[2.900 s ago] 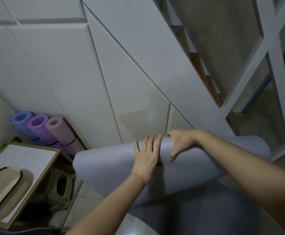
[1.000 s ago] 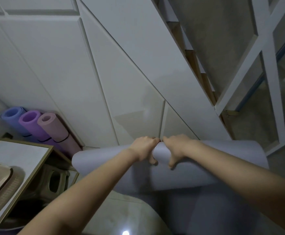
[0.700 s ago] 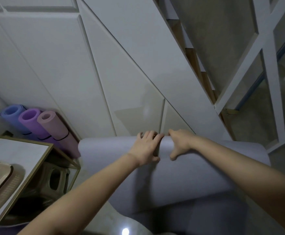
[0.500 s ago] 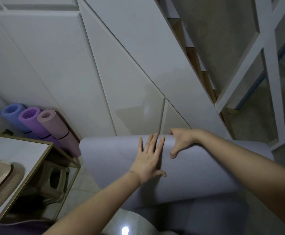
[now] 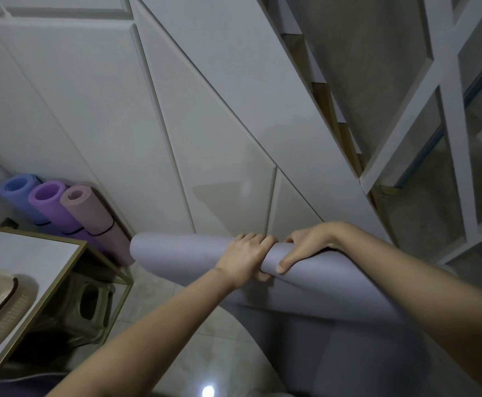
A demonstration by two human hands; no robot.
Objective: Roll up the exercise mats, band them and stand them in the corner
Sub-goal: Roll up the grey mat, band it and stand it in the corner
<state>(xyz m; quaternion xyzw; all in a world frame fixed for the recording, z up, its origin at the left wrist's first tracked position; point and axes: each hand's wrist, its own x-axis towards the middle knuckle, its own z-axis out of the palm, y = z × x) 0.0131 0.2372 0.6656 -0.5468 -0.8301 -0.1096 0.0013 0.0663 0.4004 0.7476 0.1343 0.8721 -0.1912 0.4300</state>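
Both hands mid-roll on grey mat (image 5: 182,253) on floor, near wall panels. Left hand (image 5: 244,257) and right hand (image 5: 305,245) curled round roll, touching. Risk: grip central only, ends unsupported, roll telescopes or loosens before banding.

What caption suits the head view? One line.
Left hand and right hand grip a part-rolled grey mat; three banded mats stand beyond.

Left hand (image 5: 244,257): bare, uncovered to the wrist.
Right hand (image 5: 305,245): bare; thumbnail short, plain.
Left forearm (image 5: 153,319): bare along visible length.
Right forearm (image 5: 405,282): likewise bare.
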